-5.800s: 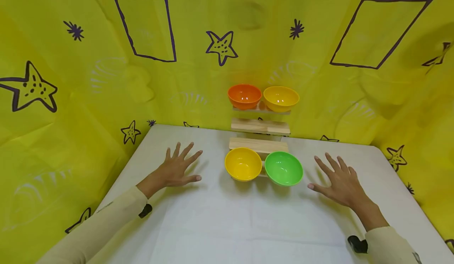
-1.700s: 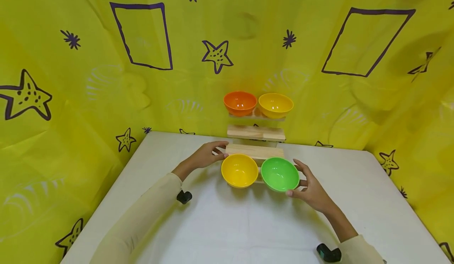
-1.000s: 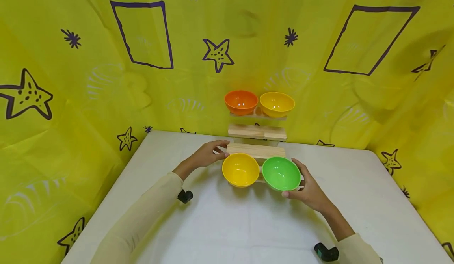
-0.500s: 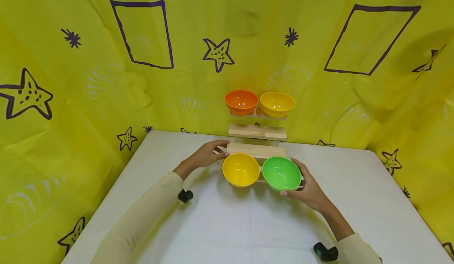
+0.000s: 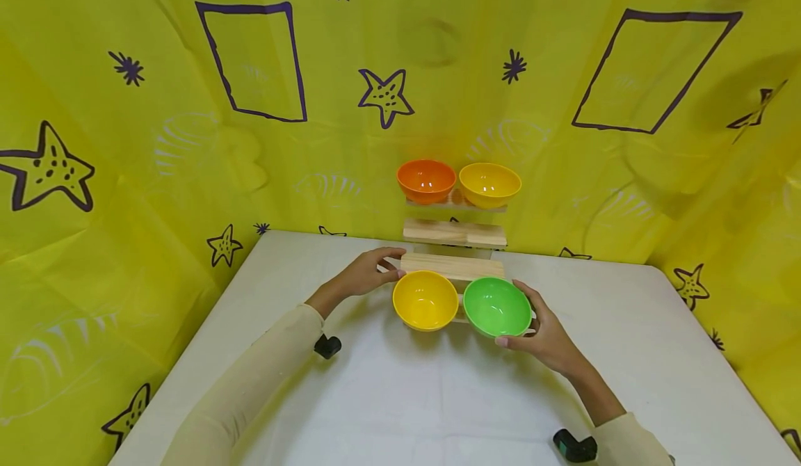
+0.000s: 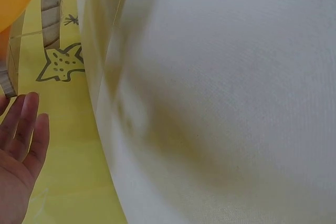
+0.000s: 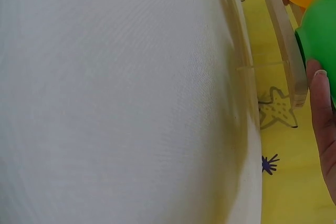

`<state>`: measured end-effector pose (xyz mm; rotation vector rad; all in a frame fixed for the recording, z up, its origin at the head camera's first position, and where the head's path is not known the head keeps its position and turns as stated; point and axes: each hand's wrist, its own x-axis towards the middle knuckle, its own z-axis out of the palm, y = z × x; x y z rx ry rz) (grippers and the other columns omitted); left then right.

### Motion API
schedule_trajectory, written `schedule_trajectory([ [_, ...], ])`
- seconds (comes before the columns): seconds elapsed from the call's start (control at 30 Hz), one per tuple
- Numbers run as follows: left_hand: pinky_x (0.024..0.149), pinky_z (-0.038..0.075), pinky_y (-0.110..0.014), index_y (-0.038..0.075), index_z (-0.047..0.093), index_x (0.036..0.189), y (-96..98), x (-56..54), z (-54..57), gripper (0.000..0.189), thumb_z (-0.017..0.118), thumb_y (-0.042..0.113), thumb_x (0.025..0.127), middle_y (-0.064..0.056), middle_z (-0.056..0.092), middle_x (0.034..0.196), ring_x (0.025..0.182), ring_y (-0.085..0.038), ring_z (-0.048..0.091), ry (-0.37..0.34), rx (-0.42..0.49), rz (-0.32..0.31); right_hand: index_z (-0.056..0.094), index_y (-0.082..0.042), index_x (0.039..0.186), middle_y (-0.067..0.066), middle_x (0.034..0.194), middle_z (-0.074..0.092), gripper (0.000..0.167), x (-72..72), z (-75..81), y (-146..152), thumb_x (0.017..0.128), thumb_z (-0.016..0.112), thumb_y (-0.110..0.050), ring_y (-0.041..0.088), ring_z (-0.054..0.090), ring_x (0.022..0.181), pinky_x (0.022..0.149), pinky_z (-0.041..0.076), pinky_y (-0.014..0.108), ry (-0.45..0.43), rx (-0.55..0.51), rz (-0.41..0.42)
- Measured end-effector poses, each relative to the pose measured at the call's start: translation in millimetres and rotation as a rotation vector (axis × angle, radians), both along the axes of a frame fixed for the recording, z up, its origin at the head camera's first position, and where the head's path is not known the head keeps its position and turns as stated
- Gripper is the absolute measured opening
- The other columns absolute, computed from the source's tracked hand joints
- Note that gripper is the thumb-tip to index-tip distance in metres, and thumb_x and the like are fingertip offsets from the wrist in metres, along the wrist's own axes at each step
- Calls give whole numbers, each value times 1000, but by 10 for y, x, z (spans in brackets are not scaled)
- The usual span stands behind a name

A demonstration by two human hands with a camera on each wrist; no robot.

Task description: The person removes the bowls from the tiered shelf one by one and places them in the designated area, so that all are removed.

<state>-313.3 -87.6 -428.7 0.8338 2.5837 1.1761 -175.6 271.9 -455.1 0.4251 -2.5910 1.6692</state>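
Observation:
On the lowest step of a wooden tiered rack (image 5: 452,266) sit a yellow bowl (image 5: 425,301) at left and a green bowl (image 5: 497,306) at right. My right hand (image 5: 549,341) grips the green bowl at its right side, thumb below the near rim and fingers behind. With thumb and forefinger, my left hand (image 5: 364,273) holds the left end of a plank just behind the yellow bowl. The left wrist view catches the fingers (image 6: 24,124) by the wood's end. Against the green bowl's underside lies the right thumb (image 7: 321,108) in the right wrist view.
An orange bowl (image 5: 427,181) and a second yellow bowl (image 5: 490,184) stand side by side on the top step. Below them is a bare wooden plank (image 5: 454,231). Yellow patterned cloth (image 5: 338,146) surrounds the white table (image 5: 400,396) at back and sides.
Both hands, earlier spread apart beside the rack, have come inward to the plank end and the green bowl. The right thumb has shifted slightly left along the bowl; the last half second shows hardly any movement.

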Motion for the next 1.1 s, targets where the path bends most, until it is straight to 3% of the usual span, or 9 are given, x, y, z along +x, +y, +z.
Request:
schedule_trajectory([
  [0.27, 95, 56, -36, 12, 49, 149, -1, -7, -3, 56, 67, 28, 98, -11, 56, 143, 118, -26, 64, 10, -3, -13, 21, -7, 158, 26, 143, 40, 103, -4, -2, 6, 77, 83, -5, 15, 63, 96, 73, 58, 28, -4, 7, -8],
  [0.53, 88, 58, -34, 10, 48, 149, -1, -6, -11, 57, 67, 28, 99, -13, 57, 143, 117, -27, 64, 20, -6, -23, 20, -7, 158, 27, 144, 39, 102, -2, -13, 10, 78, 83, -4, 11, 64, 97, 73, 59, 28, -10, -8, -2],
  [0.77, 93, 57, -36, 10, 48, 149, 0, -2, 4, 55, 66, 27, 99, -13, 57, 143, 117, -27, 64, 15, -2, -30, 19, -7, 159, 29, 144, 38, 103, 9, -3, 9, 78, 82, -4, 11, 63, 96, 74, 58, 27, -1, 0, -2],
  [1.1, 88, 57, -34, 12, 49, 149, -4, -20, -13, 56, 67, 28, 98, -11, 57, 143, 117, -26, 64, 9, -3, -22, 21, -5, 158, 31, 143, 39, 101, 15, -14, 20, 78, 82, -1, 8, 64, 94, 73, 59, 26, 7, -17, -1],
])
